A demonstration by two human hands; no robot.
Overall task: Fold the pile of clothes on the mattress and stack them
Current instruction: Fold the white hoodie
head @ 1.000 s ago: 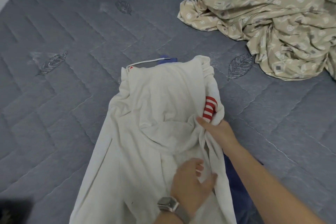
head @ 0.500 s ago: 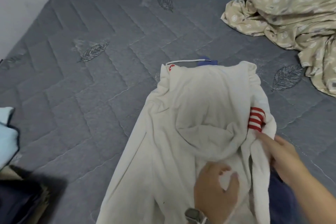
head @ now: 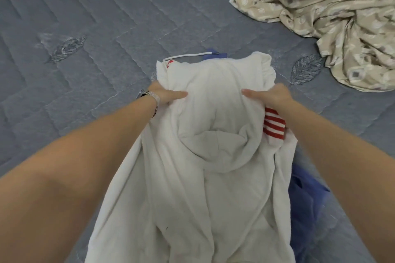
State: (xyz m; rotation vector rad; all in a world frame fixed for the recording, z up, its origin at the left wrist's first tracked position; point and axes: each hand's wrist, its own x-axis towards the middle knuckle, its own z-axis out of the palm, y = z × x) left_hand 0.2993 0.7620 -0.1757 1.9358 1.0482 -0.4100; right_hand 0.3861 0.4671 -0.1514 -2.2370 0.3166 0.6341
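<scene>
Now the white hoodie [head: 213, 156] lies stretched lengthwise on the mattress [head: 85, 49] between my two arms, its hood slumped in a soft bowl just nearer to me than my hands, and both hands have come up to its far part, where half a second ago they were low down, near the hood. My left hand [head: 165, 96] grips the left edge, thumb laid over the top and fingers tucked under the cloth; my right hand [head: 271, 96] does the same on the right edge, just beyond the red-striped cuff [head: 274, 127] of the sleeve I had been tucking in. That tells me the tidying of the sleeve is done and I am set to bring the far end toward me for the cross fold (or so I judge, since the hold is matched on both sides). A white drawstring [head: 186, 56] peeks out past my fingertips, beside a scrap of the blue garment [head: 307, 209] that lies under the hoodie and shows again below my right forearm. Well beyond my right hand sits a rumpled beige patterned sheet [head: 320, 10]. No finished stack is in view.
</scene>
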